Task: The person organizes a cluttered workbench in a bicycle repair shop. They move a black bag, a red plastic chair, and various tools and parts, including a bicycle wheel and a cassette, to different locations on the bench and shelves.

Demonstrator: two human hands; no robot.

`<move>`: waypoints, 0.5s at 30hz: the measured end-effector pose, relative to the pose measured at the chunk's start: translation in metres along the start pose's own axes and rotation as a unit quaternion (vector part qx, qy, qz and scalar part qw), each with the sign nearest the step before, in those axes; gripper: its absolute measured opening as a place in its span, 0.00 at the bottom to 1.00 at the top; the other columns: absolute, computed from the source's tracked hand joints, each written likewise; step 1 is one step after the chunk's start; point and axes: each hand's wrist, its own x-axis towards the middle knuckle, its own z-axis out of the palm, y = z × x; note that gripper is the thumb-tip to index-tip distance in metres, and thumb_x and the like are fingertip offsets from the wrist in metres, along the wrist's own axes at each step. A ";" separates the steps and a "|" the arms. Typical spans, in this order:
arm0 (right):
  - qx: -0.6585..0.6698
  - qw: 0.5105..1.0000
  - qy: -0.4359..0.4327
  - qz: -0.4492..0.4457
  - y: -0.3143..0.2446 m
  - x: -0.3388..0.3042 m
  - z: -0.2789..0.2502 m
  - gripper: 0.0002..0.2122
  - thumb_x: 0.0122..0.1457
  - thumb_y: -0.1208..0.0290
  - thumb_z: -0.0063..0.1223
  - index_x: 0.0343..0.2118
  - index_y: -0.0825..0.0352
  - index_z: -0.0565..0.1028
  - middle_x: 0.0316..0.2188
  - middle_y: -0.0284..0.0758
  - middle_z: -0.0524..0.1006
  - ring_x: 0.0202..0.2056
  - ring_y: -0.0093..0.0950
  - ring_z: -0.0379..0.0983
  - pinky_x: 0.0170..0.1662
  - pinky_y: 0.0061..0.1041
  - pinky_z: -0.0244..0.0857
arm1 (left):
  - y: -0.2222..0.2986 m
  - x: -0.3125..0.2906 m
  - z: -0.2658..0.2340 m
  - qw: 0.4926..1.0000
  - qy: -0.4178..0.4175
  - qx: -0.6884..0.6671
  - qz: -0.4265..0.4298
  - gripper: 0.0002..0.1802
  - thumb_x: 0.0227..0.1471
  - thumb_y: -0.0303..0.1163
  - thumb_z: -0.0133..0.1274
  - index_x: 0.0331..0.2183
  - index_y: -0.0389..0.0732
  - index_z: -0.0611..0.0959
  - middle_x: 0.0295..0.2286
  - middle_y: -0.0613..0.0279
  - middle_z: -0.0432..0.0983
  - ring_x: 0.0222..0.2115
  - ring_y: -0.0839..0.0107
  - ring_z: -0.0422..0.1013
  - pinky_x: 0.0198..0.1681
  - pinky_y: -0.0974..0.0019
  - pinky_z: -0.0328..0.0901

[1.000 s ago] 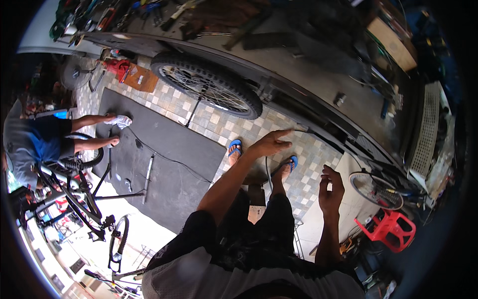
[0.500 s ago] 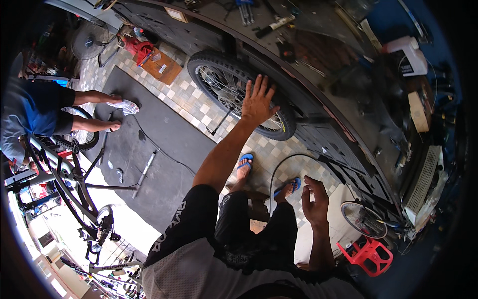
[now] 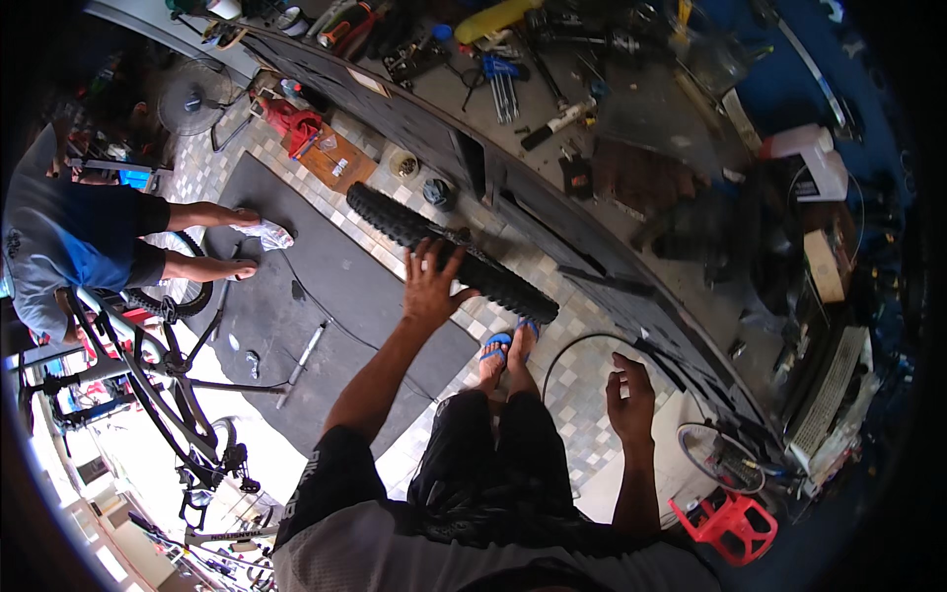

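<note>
A bicycle wheel with a black knobby tyre [image 3: 464,259] stands on edge over the tiled floor, seen mostly from above along its tread. My left hand [image 3: 431,286] rests against the near side of the tyre with its fingers stretched and spread. To the right, my right hand [image 3: 631,400] hangs in the air beside the workbench with loosely bent fingers and nothing visible in it. The wheel's lower part and hub are largely hidden under the tyre. Below its right end are my feet in blue flip-flops [image 3: 496,345].
A dark workbench [image 3: 631,286] bears tools and a white jug [image 3: 807,163]. At left, another person [image 3: 74,222] stands by a bicycle frame [image 3: 148,365] beside a dark mat [image 3: 286,247]. A hose [image 3: 567,345], a red plastic stool [image 3: 730,528] and a small wheel [image 3: 720,457] are near the bench.
The wheel has come away from the bench front and turned from showing its spokes to showing its tread. My left hand has moved left and nearer with it; my feet have shifted.
</note>
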 end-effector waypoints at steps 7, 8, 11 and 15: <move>-0.001 0.998 -0.049 -0.035 -0.010 0.051 0.028 0.17 0.63 0.76 0.59 0.55 0.63 0.78 0.45 0.42 0.81 0.38 0.38 0.81 0.43 0.37 0.77 | -0.149 -0.012 -0.040 0.986 -0.014 -0.136 -0.095 0.55 0.46 0.56 0.74 0.69 0.52 0.67 0.67 0.39 0.56 0.70 0.34 0.47 0.73 0.38 0.48; 0.007 0.998 -0.054 -0.028 -0.013 0.056 0.032 0.17 0.63 0.76 0.59 0.55 0.63 0.78 0.45 0.42 0.81 0.38 0.38 0.81 0.43 0.37 0.77 | -0.175 -0.010 -0.044 0.988 -0.022 -0.125 -0.087 0.54 0.48 0.55 0.73 0.70 0.51 0.66 0.67 0.38 0.57 0.71 0.35 0.46 0.73 0.40 0.49; -0.013 0.998 -0.048 -0.046 -0.024 0.073 0.052 0.17 0.63 0.76 0.59 0.55 0.63 0.78 0.45 0.41 0.81 0.38 0.37 0.81 0.43 0.35 0.77 | -0.255 0.014 -0.053 0.987 -0.040 -0.139 -0.072 0.55 0.51 0.56 0.71 0.71 0.47 0.65 0.68 0.37 0.57 0.71 0.37 0.48 0.73 0.42 0.49; 0.107 0.992 -0.014 0.062 -0.021 0.102 0.100 0.17 0.66 0.75 0.58 0.58 0.63 0.77 0.46 0.39 0.81 0.39 0.32 0.82 0.42 0.32 0.77 | -0.349 0.053 -0.060 0.984 -0.065 -0.155 -0.052 0.54 0.57 0.57 0.66 0.72 0.43 0.62 0.69 0.37 0.56 0.71 0.41 0.50 0.73 0.45 0.50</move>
